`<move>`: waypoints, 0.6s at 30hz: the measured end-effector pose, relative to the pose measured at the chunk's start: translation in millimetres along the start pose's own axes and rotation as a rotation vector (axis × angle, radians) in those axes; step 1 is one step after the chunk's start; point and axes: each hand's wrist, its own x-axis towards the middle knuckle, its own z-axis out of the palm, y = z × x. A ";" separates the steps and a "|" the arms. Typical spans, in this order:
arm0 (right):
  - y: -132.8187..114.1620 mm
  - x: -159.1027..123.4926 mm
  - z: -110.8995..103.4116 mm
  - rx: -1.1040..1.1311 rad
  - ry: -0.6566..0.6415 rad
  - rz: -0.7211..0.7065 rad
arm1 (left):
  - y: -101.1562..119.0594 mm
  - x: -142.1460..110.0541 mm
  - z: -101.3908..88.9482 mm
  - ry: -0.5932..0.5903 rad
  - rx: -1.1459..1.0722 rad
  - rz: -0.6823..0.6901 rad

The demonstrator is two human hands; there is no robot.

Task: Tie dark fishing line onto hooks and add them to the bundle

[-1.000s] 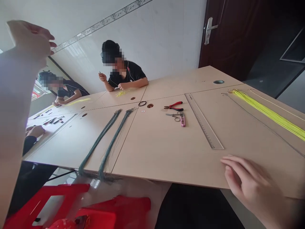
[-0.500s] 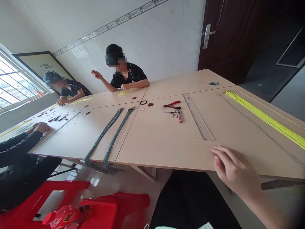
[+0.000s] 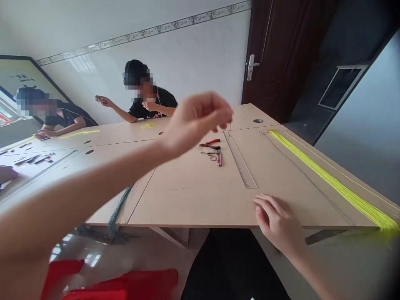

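Note:
My left hand [image 3: 200, 121] is raised over the middle of the table with its fingers curled into a pinch. A short length of thin dark cord [image 3: 231, 121] shows just below its fingertips; the rest of it is hard to follow. My right hand [image 3: 278, 218] rests at the table's front edge, fingers extended and holding nothing. Ahead of it lies a clear ruler [image 3: 240, 162]. Left of the ruler are red-and-black pliers [image 3: 211, 144] and small scissors [image 3: 212, 155] beside a pink-handled tool [image 3: 219, 159]. On the right stretches a bundle of yellow cords [image 3: 325, 175].
A dark single cord [image 3: 300, 168] lies left of the yellow bundle. Bluish-green cords [image 3: 120, 208] hang over the front edge, partly behind my left arm. Two people sit across the table [image 3: 200, 208]; another person's hand is at far left. A red stool [image 3: 150, 283] stands below.
My left hand has come into view from the left and reached over the table. My right hand stays resting at the edge. The view has turned to the right.

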 end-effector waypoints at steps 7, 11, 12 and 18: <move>-0.8 57.8 -38.0 0.271 -0.205 0.123 | -105.1 -20.4 78.6 -0.074 -0.300 -0.135; -0.6 118.0 -40.9 0.403 -0.282 0.132 | -140.5 -13.2 87.9 -0.054 -0.378 -0.183; -0.3 132.4 -36.2 0.440 -0.308 0.124 | -146.5 -12.4 86.3 -0.047 -0.389 -0.194; -1.7 171.9 10.3 0.646 -0.483 0.096 | -180.3 -17.8 67.9 0.023 -0.415 -0.283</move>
